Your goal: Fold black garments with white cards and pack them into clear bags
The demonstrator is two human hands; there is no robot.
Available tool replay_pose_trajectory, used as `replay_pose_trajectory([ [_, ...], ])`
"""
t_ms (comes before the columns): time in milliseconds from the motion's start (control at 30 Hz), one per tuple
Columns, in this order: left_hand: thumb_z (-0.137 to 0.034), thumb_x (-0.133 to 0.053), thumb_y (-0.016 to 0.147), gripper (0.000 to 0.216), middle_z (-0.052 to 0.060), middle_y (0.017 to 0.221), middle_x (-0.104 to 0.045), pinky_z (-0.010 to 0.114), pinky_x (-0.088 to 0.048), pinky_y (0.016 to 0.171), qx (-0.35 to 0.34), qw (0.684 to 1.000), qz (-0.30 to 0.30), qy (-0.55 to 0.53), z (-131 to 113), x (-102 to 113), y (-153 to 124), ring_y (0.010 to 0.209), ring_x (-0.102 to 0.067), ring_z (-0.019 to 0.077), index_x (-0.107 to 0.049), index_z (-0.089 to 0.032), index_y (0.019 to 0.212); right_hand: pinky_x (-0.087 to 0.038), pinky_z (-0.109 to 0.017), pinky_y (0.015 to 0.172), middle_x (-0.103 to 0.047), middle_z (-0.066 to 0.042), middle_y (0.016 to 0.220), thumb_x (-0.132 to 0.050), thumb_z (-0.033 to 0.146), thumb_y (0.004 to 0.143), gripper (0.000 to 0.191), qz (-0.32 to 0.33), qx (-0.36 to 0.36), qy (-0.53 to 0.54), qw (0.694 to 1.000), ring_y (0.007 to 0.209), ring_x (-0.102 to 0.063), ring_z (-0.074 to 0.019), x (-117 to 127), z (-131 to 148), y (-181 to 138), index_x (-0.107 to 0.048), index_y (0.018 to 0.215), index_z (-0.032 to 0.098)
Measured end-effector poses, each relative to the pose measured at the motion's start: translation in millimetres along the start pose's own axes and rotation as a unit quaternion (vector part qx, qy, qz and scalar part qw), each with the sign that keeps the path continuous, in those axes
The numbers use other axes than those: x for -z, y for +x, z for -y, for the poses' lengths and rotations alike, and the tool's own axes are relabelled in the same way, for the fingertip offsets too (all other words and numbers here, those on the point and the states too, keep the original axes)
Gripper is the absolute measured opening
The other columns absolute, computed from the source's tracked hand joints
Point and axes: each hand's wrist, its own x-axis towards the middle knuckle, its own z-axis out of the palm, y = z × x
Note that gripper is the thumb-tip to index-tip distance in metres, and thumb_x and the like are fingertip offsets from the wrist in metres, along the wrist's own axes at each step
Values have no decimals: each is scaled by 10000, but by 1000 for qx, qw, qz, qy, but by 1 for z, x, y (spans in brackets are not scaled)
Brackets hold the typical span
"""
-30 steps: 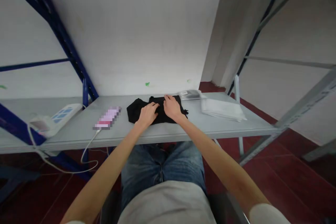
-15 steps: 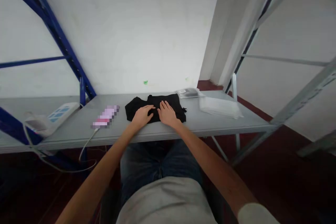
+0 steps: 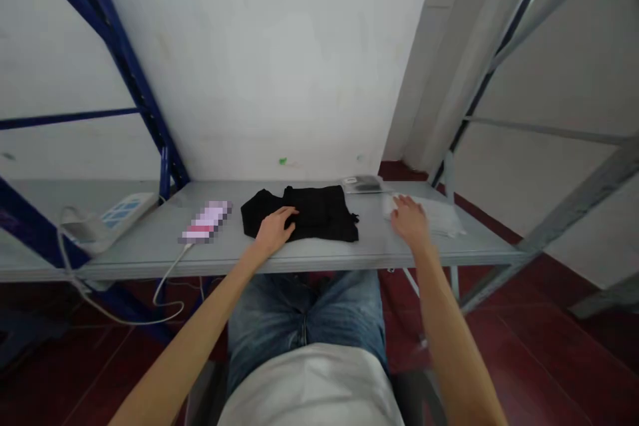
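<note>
A folded black garment lies on the grey shelf in front of me. My left hand rests flat on its near left part, fingers spread. My right hand is off to the right, fingers stretched out over the near edge of a stack of clear plastic bags, holding nothing.
A phone on a white cable lies left of the garment. A white power strip sits at the far left. A small packaged item lies at the back by the wall. Blue and grey rack posts stand on both sides.
My right hand has left the black garment and moved right to the stack of plastic bags. My left hand has stayed on the garment.
</note>
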Motion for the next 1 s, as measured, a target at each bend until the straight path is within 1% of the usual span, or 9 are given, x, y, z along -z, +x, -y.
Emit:
replay_pose_trajectory([
  [167,-205,-582,947,356,56,1414,-668,426,-532,1114,-5,1000,-14,5,-4,0,-5,1241,-677,254,-677,-246,1288,-512,-413,1008,-710,-195,1329,-486,176,953,483,84,-101,-29,991,1199,-677,-306,1,-43,-18,-676,1397,149],
  [367,-390,-624,976,404,94,1398,-650,463,-494,1126,-26,996,-68,46,-13,4,-9,1290,-628,284,-630,-246,1353,-539,-415,860,-787,-181,1073,-568,292,961,347,53,-187,24,981,1023,-728,-335,9,-32,-19,-806,1195,201],
  [433,-390,-630,976,404,108,1363,-654,492,-461,1143,-31,993,-98,60,-18,7,-13,1295,-611,301,-615,-245,1353,-534,-426,863,-787,-184,1064,-569,304,971,333,6,-188,46,981,1004,-722,-339,21,-24,-16,-820,1150,180],
  [567,-348,-632,979,409,88,1217,-672,443,-516,1045,-14,988,-151,27,-34,19,-26,1133,-660,261,-565,-253,1371,-501,-456,949,-766,-164,1134,-512,298,1031,347,-169,-74,113,976,1056,-672,-317,48,22,-12,-799,1180,172],
  [667,-341,-642,980,535,42,1113,-663,364,-555,948,-22,989,-147,-8,-48,36,-32,991,-669,205,-469,-275,1483,-473,-435,971,-759,-108,1120,-518,291,1062,309,-211,73,181,958,1067,-647,-278,56,83,-21,-799,1175,232],
  [767,-365,-643,988,585,22,1061,-655,306,-566,853,-30,991,-128,5,-57,52,-33,914,-668,180,-440,-296,1533,-455,-406,934,-758,-67,1101,-549,249,1064,272,-189,208,213,936,1041,-646,-243,46,144,-40,-790,1187,278],
  [833,-368,-620,1003,427,24,1024,-662,284,-556,784,-32,994,-98,35,-56,57,-32,878,-677,179,-575,-292,1421,-450,-402,924,-763,-59,1079,-567,211,1052,272,-157,266,222,925,1028,-650,-237,35,173,-54,-785,1190,298],
  [900,-351,-585,1021,251,38,993,-683,283,-541,743,-34,995,-60,69,-50,56,-33,881,-689,194,-701,-268,1228,-453,-407,927,-768,-57,1080,-567,201,1049,283,-125,289,229,921,1032,-652,-241,26,187,-62,-774,1208,309],
  [1000,-336,-534,1039,244,62,991,-723,303,-535,729,-14,994,-54,97,-34,51,-32,919,-702,227,-758,-245,1072,-451,-433,978,-766,-60,1135,-602,221,1036,295,-82,296,227,924,1081,-650,-257,20,183,-61,-737,1282,309],
])
